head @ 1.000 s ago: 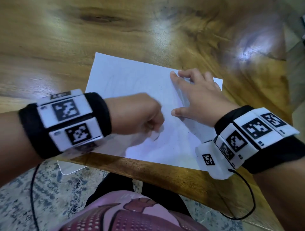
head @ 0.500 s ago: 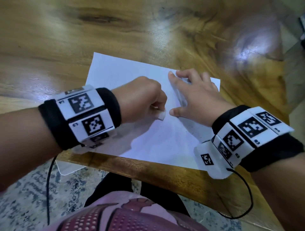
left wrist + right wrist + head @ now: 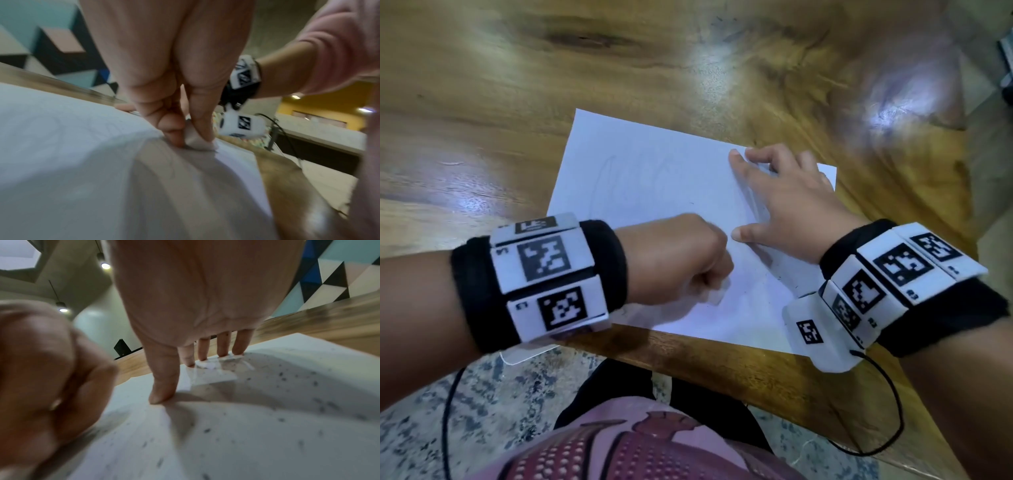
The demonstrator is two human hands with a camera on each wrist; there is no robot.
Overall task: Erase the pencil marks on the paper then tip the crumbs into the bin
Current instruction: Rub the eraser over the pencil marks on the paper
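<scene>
Head view: left hand pinches what looks like an eraser; right hand, fingers spread, pins thin, floppy paper; lift by opposite edges.

A: How is the left hand set?

B: Curled into a fist, knuckles up, thumb and fingertips pinching a small white eraser, forearm reaching in from the left.

A: And the right hand?

B: Flat, palm down, fingers straight and slightly spread, thumb stretched toward the left fist. Both wrists wear black bands with white marker blocks.
</scene>
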